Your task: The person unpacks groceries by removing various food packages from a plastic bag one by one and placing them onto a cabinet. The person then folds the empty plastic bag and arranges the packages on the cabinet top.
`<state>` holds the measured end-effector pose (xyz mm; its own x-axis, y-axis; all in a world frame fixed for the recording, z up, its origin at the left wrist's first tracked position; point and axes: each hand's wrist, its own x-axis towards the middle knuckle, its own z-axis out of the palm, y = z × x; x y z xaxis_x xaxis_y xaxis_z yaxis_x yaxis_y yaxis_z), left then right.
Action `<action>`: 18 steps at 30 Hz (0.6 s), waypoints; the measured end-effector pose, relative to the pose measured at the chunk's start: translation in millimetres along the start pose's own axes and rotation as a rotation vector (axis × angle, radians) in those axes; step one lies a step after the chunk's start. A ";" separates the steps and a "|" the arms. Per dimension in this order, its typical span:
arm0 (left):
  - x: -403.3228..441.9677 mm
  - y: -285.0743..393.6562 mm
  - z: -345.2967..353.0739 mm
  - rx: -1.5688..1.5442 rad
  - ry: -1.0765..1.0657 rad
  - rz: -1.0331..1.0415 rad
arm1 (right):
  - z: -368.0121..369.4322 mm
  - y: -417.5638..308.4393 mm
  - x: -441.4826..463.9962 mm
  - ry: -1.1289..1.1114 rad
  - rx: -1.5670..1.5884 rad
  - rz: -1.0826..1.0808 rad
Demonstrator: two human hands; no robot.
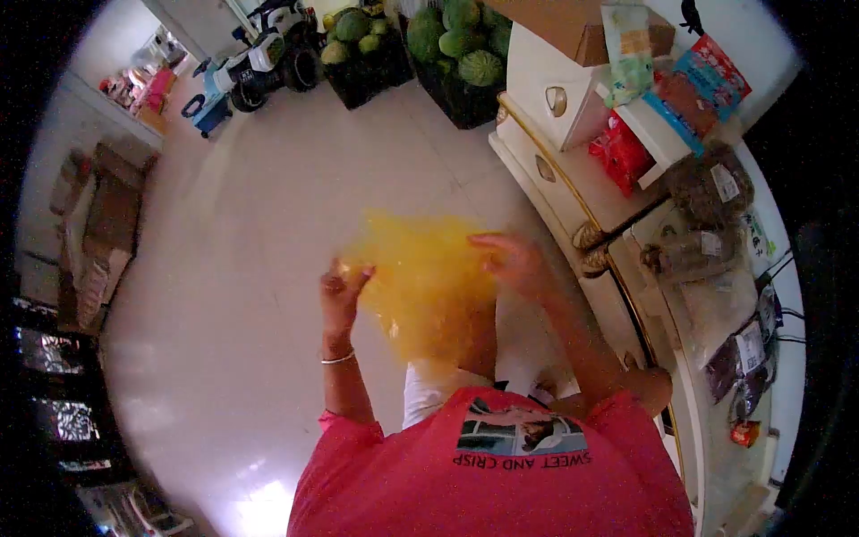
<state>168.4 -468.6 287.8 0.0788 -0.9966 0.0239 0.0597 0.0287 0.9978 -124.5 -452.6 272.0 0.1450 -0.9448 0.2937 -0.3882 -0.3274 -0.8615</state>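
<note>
Yellow film [425,277] hangs pinched in your left hand [343,291]; your right hand [517,262] looks half open, its grip unclear

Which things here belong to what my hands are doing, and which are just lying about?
In use:
yellow film or bag, blurred
left hand
right hand

Lying about:
green melons
ride-on toy
cardboard box
red packet

There are two hands [340,291] [517,261], one bracelet [338,360], one yellow plastic item [428,279] and two black containers [369,79] [463,100].
</note>
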 end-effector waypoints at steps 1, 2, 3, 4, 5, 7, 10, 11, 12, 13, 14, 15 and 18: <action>8.3 10.5 -2.8 -0.058 -0.099 0.301 | -13.1 -25.2 6.6 0.005 -0.001 -0.003; 7.2 24.1 -3.2 -0.058 -0.103 0.304 | -27.3 -52.0 11.6 0.118 -0.211 -0.187; 4.1 39.1 -2.9 -0.028 -0.121 0.356 | -34.4 -64.7 14.1 0.231 -0.422 -0.370; 1.0 46.6 -4.9 0.003 -0.139 0.406 | -34.6 -64.4 11.8 0.235 -0.423 -0.369; -7.1 38.4 -14.5 0.091 -0.143 0.238 | -33.8 -62.4 5.2 0.279 -0.451 -0.381; -17.8 3.8 -18.4 0.078 -0.224 0.283 | -26.8 -43.2 -16.3 0.327 -0.484 -0.392; -53.1 -64.2 -34.3 0.327 -0.377 0.086 | 3.0 15.7 -87.1 -0.030 -0.539 -0.100; -71.4 -78.6 -38.9 0.453 -0.424 -0.008 | 10.9 22.9 -114.7 -0.206 -0.549 0.075; -89.5 -83.9 -37.6 0.558 -0.469 -0.055 | 18.6 35.5 -143.4 -0.269 -0.469 0.100; -103.8 -87.8 -39.4 0.542 -0.486 -0.207 | 25.1 42.7 -164.4 -0.330 -0.389 0.123; -116.9 -91.4 -41.2 0.524 -0.499 -0.357 | 29.3 37.9 -174.2 -0.331 -0.385 0.133; -128.5 -108.8 -45.2 0.553 -0.487 -0.097 | 32.8 28.3 -182.1 -0.391 -0.367 0.217; -140.9 -141.8 -46.2 0.660 -0.238 -0.129 | 40.0 15.7 -180.3 -0.344 -0.295 0.246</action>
<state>194.8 -328.7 140.1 -0.1126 -0.9809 -0.1589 -0.5670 -0.0679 0.8209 -120.4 -286.9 188.9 0.2887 -0.9523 -0.0992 -0.6814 -0.1316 -0.7200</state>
